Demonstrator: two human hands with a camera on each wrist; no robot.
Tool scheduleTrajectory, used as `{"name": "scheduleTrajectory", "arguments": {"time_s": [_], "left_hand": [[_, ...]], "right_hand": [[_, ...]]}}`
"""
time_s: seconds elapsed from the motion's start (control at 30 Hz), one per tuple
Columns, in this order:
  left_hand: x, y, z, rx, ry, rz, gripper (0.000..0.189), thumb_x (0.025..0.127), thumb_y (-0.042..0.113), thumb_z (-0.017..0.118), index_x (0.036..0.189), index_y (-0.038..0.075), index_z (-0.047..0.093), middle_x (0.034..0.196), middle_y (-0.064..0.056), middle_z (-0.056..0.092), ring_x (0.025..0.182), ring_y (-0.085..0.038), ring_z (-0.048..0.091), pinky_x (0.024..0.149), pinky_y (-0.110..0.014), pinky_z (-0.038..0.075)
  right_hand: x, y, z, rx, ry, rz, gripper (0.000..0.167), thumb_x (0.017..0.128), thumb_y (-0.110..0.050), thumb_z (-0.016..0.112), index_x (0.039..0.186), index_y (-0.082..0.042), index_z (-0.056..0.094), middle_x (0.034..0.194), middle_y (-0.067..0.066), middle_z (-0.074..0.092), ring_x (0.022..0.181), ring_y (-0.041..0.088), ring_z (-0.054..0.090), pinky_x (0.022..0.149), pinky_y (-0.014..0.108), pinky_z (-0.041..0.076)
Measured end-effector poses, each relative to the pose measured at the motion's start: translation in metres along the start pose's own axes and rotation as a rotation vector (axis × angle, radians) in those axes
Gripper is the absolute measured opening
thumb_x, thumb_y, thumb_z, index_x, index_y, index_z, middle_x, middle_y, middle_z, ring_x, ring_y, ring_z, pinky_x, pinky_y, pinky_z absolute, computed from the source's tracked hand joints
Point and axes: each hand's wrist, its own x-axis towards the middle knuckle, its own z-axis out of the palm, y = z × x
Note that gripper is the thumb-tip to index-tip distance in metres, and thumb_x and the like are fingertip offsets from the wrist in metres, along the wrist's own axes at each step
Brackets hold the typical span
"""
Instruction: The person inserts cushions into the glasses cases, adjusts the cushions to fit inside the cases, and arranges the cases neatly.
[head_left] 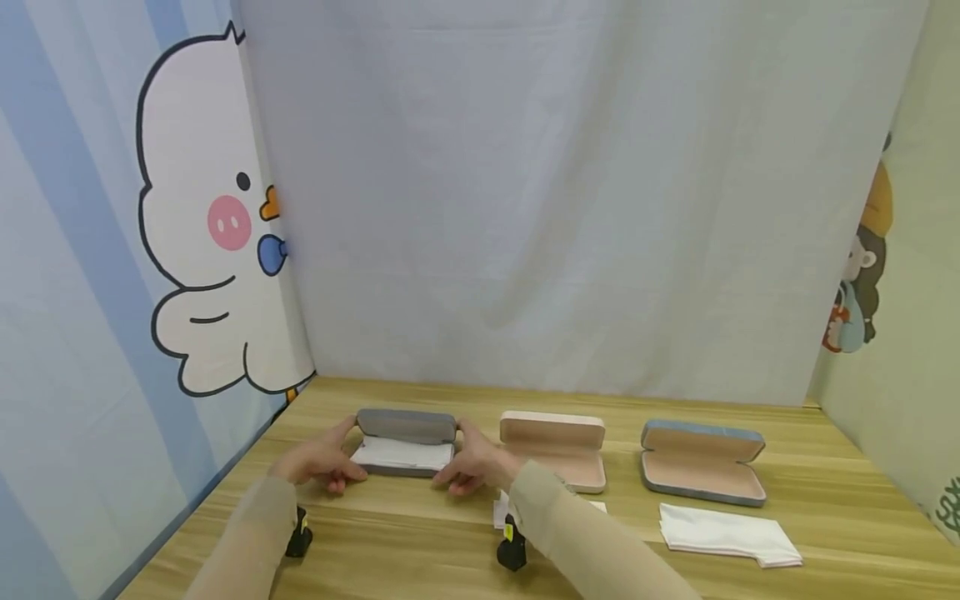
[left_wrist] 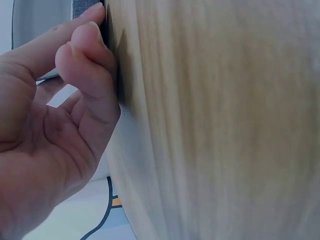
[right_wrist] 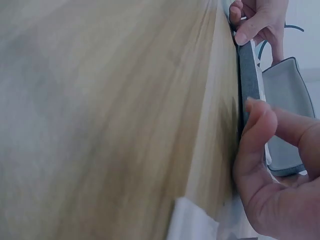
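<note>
A grey glasses case (head_left: 406,427) stands open on the table with a folded white cloth (head_left: 403,454) lying in its lower half. At its left end my left hand (head_left: 324,460) grips the case, thumb at the front corner and a finger up by the lid. My right hand (head_left: 477,463) holds the opposite end in the same way. Close up in the left wrist view, the left hand (left_wrist: 60,110) has its other fingers curled beside the case. In the right wrist view both hands are on the case's dark front edge (right_wrist: 248,75).
To the right stand an open pink case (head_left: 552,432) and an open blue-grey case (head_left: 701,440). One white cloth (head_left: 727,533) lies before the blue-grey case; another white cloth (head_left: 500,510) is partly hidden under my right forearm. A grey curtain (head_left: 555,208) hangs behind the wooden table (head_left: 405,550).
</note>
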Motion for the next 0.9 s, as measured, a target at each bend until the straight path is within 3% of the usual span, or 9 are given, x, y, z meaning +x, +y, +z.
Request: {"name": "scheduleTrajectory", "arguments": {"time_s": [0.37, 0.5, 0.67, 0.9], "left_hand": [[0.000, -0.001, -0.001, -0.042, -0.002, 0.011, 0.114, 0.083, 0.001, 0.072, 0.151, 0.007, -0.019, 0.067, -0.006, 0.056, 0.044, -0.008, 0.051, 0.043, -0.019, 0.047], [0.001, 0.000, 0.003, -0.006, 0.017, 0.007, 0.117, 0.082, 0.009, 0.076, 0.151, 0.006, -0.018, 0.063, -0.004, 0.051, 0.043, -0.008, 0.048, 0.042, -0.020, 0.045], [0.004, 0.004, 0.009, 0.123, 0.095, -0.016, 0.126, 0.076, 0.024, 0.083, 0.152, 0.007, -0.015, 0.061, -0.004, 0.053, 0.040, -0.009, 0.046, 0.038, -0.020, 0.043], [0.002, 0.006, 0.014, 0.180, 0.141, -0.013, 0.125, 0.075, 0.021, 0.084, 0.152, 0.003, -0.013, 0.052, -0.003, 0.051, 0.037, -0.009, 0.045, 0.036, -0.020, 0.041]], "right_hand": [[0.001, 0.005, 0.005, 0.094, 0.006, -0.030, 0.098, 0.072, 0.016, 0.073, 0.148, -0.013, 0.019, 0.057, 0.012, 0.061, 0.039, 0.012, 0.054, 0.038, 0.023, 0.050], [0.000, 0.007, 0.006, 0.052, 0.033, -0.060, 0.096, 0.071, 0.013, 0.076, 0.146, -0.012, 0.022, 0.054, 0.011, 0.058, 0.037, 0.012, 0.052, 0.036, 0.023, 0.049], [0.000, 0.008, 0.011, -0.070, 0.103, -0.112, 0.096, 0.067, 0.005, 0.084, 0.143, -0.009, 0.027, 0.050, 0.008, 0.056, 0.032, 0.010, 0.049, 0.031, 0.023, 0.045], [0.000, 0.009, 0.016, -0.137, 0.147, -0.152, 0.094, 0.065, 0.001, 0.087, 0.141, -0.008, 0.031, 0.052, 0.009, 0.057, 0.029, 0.009, 0.047, 0.028, 0.022, 0.040]]}}
